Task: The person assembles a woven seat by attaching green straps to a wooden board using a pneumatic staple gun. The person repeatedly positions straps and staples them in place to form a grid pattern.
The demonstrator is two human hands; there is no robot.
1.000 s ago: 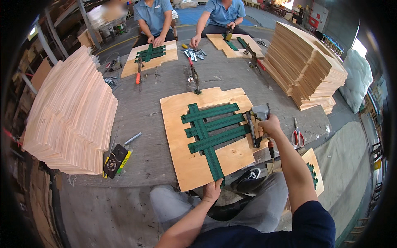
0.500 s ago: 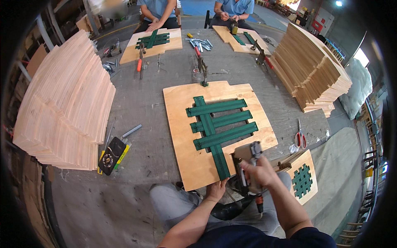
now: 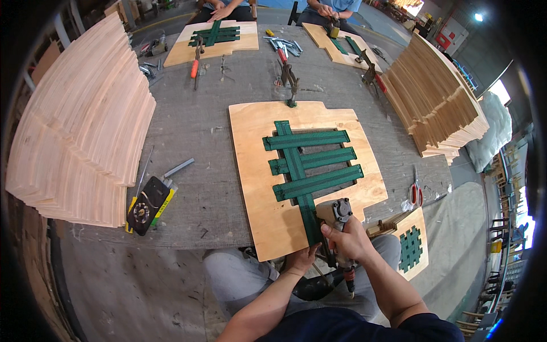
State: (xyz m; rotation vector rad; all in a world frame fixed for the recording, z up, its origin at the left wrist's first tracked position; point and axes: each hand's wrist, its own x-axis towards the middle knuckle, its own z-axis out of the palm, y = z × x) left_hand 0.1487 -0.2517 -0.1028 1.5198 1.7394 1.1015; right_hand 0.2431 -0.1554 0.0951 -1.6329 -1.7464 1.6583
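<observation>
**Right hand (image 3: 350, 238) sets a grey staple gun (image 3: 334, 213) by a long green strap (image 3: 308, 215)**

The grey worktable (image 3: 194, 134) spreads across the scene, with a tall stack of pale boards (image 3: 80, 125) along its left edge and another stack (image 3: 436, 100) along its right edge. Two people in blue sit at the far edge, each with a board in front of them.

A notched wooden board (image 3: 256, 199) lies at the middle of the table's near edge. Its opening is spanned by three green cross straps (image 3: 319, 179), and the long strap runs through them down to the board's near edge. Just below the table's near right corner is a board with finished green weave (image 3: 410, 249).

The right hand is closed around the staple gun's handle, the tool's body just beside the long strap's near end. The left hand (image 3: 301, 260) is at that same end, against the board's near edge; its fingertips are hidden, so its grip cannot be told.

A red-handled clamp (image 3: 289, 77) meets the board's far edge. Scissors (image 3: 417, 195) lie near the table's near right corner.
</observation>
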